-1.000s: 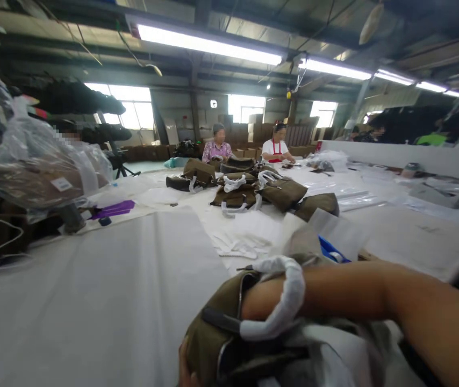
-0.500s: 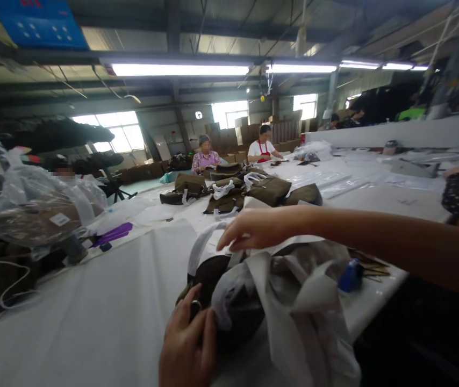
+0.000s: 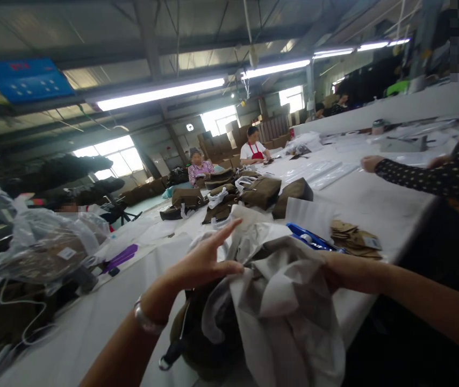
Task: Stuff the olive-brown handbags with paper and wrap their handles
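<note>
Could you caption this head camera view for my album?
Two bare hands around crumpled pale sheeting beside an olive bag, more bags beyond.

Tube lights (image 3: 160, 94) run in a slanting line beneath a dim metal ceiling (image 3: 92, 32). Bright paned windows (image 3: 110, 156) pierce the far wall, beside a round wall clock (image 3: 189, 127). Stacked cartons (image 3: 275, 128) stand behind the long white tabletop (image 3: 391, 215); a blue sign (image 3: 26, 80) hangs upper left.

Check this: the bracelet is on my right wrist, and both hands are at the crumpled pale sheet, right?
No: the head view shows the bracelet on your left wrist, not the right. Your left hand and right hand are indeed at the crumpled pale sheet.
</note>
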Tool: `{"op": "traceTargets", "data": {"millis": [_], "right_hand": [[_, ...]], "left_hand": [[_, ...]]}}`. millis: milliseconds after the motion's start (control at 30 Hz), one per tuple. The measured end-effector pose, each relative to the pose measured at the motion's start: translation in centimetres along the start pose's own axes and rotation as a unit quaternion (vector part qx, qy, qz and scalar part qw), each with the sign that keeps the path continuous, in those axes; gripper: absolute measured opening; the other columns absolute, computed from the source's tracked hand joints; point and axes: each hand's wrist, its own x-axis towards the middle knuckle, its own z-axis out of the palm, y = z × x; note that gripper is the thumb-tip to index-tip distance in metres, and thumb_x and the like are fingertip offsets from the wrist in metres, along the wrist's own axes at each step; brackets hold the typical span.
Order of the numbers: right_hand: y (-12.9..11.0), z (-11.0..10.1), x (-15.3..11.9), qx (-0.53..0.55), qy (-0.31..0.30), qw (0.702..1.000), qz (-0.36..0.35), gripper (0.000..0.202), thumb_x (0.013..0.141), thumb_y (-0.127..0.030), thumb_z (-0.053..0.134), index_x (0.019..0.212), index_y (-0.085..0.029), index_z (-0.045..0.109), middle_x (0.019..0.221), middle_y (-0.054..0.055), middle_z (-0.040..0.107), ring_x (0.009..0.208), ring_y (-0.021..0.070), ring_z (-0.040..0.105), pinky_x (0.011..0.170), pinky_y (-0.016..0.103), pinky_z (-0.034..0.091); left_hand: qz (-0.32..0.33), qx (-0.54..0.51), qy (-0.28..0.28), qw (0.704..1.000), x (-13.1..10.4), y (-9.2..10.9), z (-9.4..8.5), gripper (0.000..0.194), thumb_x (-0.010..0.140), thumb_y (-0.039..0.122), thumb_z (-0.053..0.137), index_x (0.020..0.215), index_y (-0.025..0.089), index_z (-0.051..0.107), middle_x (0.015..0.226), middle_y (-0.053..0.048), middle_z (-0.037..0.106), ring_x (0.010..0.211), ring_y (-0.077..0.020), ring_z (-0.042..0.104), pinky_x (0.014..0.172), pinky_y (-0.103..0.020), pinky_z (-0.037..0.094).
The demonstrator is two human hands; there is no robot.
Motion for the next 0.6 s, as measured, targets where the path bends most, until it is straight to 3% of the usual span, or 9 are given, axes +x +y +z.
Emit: {"op": "traceTargets", "data": {"millis": [67,167,267,367,400,467,533,600], "right_hand": [[-1.3,1.0,0.9,0.075,0.008,0.996,-0.040,0.041,0.088,-0.059,0.064,0.102,-0.022,0.076,0.097,0.009,0.077,0.084,0.0207,0.074,0.070,0.028,0.059],[-3.1,2.2,2.2,0.133,-0.032,0.986,-0.099,0.058,0.096,-0.068,0.049,0.102,-0.016,0.073,0.097,0.010,0.076,0.086,0.0190,0.072,0.079,0.031,0.059],[-4.1,3.2,2.9,0.128,-0.085,0.977,-0.149,0.070,0.093,-0.077,0.044,0.105,-0.014,0.073,0.103,0.012,0.076,0.093,0.0205,0.072,0.088,0.032,0.056],[-3.9,2.7,3.6,0.081,-0.102,0.968,-0.215,0.074,0.088,-0.081,0.049,0.104,-0.014,0.076,0.108,0.013,0.076,0.106,0.0250,0.070,0.104,0.040,0.049],[-3.6,2.1,4.1,0.066,-0.059,0.967,-0.237,0.076,0.087,-0.082,0.049,0.101,-0.013,0.076,0.107,0.015,0.076,0.107,0.0276,0.069,0.107,0.044,0.047],[-2.8,0.7,5.7,0.057,0.094,0.958,-0.265,0.077,0.084,-0.084,0.051,0.097,-0.012,0.077,0.110,0.018,0.074,0.114,0.0336,0.066,0.109,0.053,0.043],[-2.3,-0.4,7.7,0.074,0.226,0.933,-0.271,0.074,0.081,-0.081,0.059,0.108,-0.014,0.074,0.128,0.020,0.067,0.128,0.0371,0.057,0.113,0.057,0.038],[-2.3,-0.6,9.7,0.088,0.229,0.931,-0.271,0.073,0.081,-0.076,0.064,0.130,-0.022,0.065,0.149,0.014,0.053,0.143,0.0346,0.042,0.118,0.056,0.033]], "left_hand": [[0.002,0.003,-0.068,0.998,2.0,-0.3,0.7,0.104,0.065,0.037,0.090,0.156,0.029,0.039,0.160,-0.009,0.044,0.145,-0.0330,0.045,0.117,-0.048,0.039],[-0.021,-0.027,-0.111,0.993,3.3,-0.5,3.2,0.109,0.063,0.031,0.089,0.158,0.024,0.034,0.146,-0.011,0.060,0.134,-0.0298,0.058,0.113,-0.042,0.045],[-0.031,-0.036,-0.064,0.997,3.1,-0.7,5.5,0.108,0.066,0.025,0.085,0.159,0.021,0.031,0.140,-0.011,0.065,0.125,-0.0271,0.064,0.111,-0.040,0.046],[-0.046,-0.010,0.025,0.999,2.1,-1.0,6.1,0.085,0.075,0.022,0.074,0.153,0.016,0.043,0.136,-0.011,0.068,0.124,-0.0277,0.064,0.111,-0.041,0.047],[-0.055,-0.005,0.047,0.997,1.8,-1.1,6.0,0.076,0.077,0.021,0.069,0.150,0.016,0.048,0.134,-0.011,0.069,0.125,-0.0278,0.064,0.110,-0.041,0.047],[-0.070,-0.004,0.076,0.995,1.0,-1.2,5.7,0.064,0.079,0.019,0.062,0.142,0.015,0.057,0.131,-0.009,0.071,0.127,-0.0281,0.062,0.111,-0.041,0.047],[-0.073,-0.011,0.081,0.994,0.4,-1.2,5.4,0.060,0.080,0.021,0.064,0.139,0.016,0.061,0.130,-0.009,0.072,0.131,-0.0297,0.060,0.112,-0.042,0.047],[-0.067,-0.013,0.069,0.995,-0.2,-1.1,5.5,0.059,0.081,0.025,0.068,0.139,0.018,0.062,0.132,-0.011,0.071,0.133,-0.0318,0.058,0.112,-0.044,0.047]]}}
